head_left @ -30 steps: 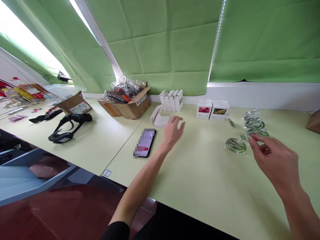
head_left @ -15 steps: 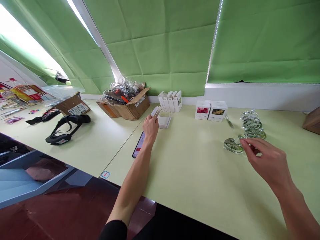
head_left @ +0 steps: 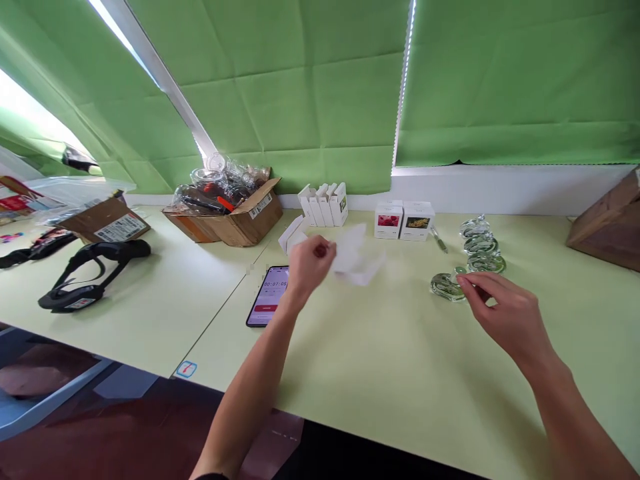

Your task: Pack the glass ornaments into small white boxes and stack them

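My left hand is closed, thumb and fingers pinching thin white paper that is raised above the table and blurred by motion. Just behind that hand stand white folded cartons. A phone with a running timer lies beside my left wrist. My right hand pinches at a small pale round piece by a clear glass dish on the table; the fingertips partly cover it. Behind this hand, several similar glass dishes sit in a row.
Two white boxes with flower pictures stand at the back, near a pen. Open white cartons stand left of them. A cardboard box of clear plastic items, a black headset strap and another cardboard box flank the area.
My left hand has drawn back nearer and lifted the white paper off the table. My right hand stays pinched by the glass dish. The whole view has shifted to the right.
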Demonstrator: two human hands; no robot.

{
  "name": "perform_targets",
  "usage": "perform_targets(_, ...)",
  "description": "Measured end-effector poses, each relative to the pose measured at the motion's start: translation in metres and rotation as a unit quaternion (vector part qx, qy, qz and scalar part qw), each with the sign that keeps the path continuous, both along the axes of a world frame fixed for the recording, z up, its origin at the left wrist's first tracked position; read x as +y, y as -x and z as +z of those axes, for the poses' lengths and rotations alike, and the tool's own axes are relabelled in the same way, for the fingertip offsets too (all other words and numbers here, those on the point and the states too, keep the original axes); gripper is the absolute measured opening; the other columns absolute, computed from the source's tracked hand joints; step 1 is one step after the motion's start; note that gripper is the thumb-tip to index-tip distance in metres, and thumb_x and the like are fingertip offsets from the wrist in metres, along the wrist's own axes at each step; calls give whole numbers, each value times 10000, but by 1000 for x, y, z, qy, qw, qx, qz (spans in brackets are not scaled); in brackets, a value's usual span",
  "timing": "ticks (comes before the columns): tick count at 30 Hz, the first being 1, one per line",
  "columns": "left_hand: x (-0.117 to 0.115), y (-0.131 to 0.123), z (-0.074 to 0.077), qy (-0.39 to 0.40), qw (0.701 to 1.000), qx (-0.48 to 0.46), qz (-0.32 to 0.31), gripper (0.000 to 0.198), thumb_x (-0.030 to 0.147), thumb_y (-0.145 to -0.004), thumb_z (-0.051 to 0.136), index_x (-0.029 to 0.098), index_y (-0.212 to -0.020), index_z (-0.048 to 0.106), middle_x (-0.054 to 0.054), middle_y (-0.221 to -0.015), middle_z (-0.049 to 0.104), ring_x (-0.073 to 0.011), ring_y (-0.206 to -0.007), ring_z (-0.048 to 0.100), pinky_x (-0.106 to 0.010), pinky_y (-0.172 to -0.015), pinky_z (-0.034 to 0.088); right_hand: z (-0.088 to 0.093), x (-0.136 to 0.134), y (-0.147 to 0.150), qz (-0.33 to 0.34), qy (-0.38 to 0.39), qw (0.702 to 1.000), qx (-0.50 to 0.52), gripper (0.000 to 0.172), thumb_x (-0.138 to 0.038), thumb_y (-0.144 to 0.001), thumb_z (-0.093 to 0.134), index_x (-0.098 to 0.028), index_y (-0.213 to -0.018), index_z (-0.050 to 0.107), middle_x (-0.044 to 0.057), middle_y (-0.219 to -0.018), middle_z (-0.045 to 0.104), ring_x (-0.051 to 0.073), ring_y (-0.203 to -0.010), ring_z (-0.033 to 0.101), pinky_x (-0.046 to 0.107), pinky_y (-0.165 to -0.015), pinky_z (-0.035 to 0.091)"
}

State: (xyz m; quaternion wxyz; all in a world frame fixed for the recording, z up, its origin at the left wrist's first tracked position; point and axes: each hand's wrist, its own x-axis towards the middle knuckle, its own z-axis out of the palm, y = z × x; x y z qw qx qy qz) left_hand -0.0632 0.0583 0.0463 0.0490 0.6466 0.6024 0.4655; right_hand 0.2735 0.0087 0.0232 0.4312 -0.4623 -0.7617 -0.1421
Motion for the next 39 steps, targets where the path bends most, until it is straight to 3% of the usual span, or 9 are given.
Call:
perform_targets(2,-11,-22,-2,55,991,104,-64,154,210,-807,562,189,-657,591,1,-613,603,-126,-549,513,-253,-554,350,-1,0,0,10,8,1000,-7,152,-231,-943,599,-181,-854,712,54,-826,752,164,-663,681,279,-589,501)
perform_targets(6,-36,-57,-4,161,933,278,-160,105,194,-812,531,196,-768,626,-39,-762,689,-168,-591,571,-283,-538,296,-2,0,-1,24,21,999,-15,135,-214,-944,598,-178,-870,704,54,-839,757,175,-715,709,276,-613,516)
perform_targets(9,-48,-68,-3,223,903,311,-195,240,433,-861,595,197,-848,634,-51,-769,698,-202,-594,593,-293,-540,311,-2,0,-2,29,19,999,-17,117,-206,-942,602,-181,-880,699,51,-850,758,183,-739,718,282,-643,527)
perform_targets(12,-42,-64,-4,235,916,255,-201,475,672,-841,570,202,-811,628,-49,-761,692,-205,-613,605,-297,-564,354,0,-1,-3,32,14,999,-19,112,-200,-939,608,-177,-878,699,52,-842,756,186,-733,719,288,-655,530)
perform_targets(17,21,-32,-10,137,985,78,-73,309,488,-927,545,194,-928,639,-59,-899,704,-187,-716,632,-297,-659,439,1,-1,-3,23,7,1000,-12,116,-204,-934,617,-171,-862,701,53,-823,752,182,-693,709,286,-625,519)
perform_targets(22,103,-2,-2,110,990,85,1,320,311,-912,588,186,-1207,576,-81,-978,712,-242,-903,661,-327,-795,462,-5,-5,11,50,20,998,-39,118,-209,-949,596,-169,-919,704,60,-864,763,196,-752,725,294,-653,534)
perform_targets(27,158,-2,13,127,987,74,66,356,280,-882,620,163,-1218,599,-143,-1028,719,-309,-1046,638,-380,-862,455,-12,-17,40,106,53,990,-82,190,-198,-982,529,-187,-939,714,63,-878,770,196,-765,727,307,-688,540)
perform_targets(33,194,-13,11,137,983,-40,111,256,283,-845,639,119,-1030,706,-189,-1049,722,-310,-979,663,-382,-811,469,-17,-25,52,138,102,980,-103,259,-183,-1008,467,-192,-913,708,70,-853,754,197,-757,708,312,-656,509)
perform_targets(39,192,-19,2,121,986,-81,84,196,187,-847,554,126,-741,708,-129,-774,718,-240,-763,653,-335,-693,461,-19,-22,46,131,101,981,-103,234,-179,-1006,483,-167,-916,698,64,-834,738,183,-731,691,312,-639,477)
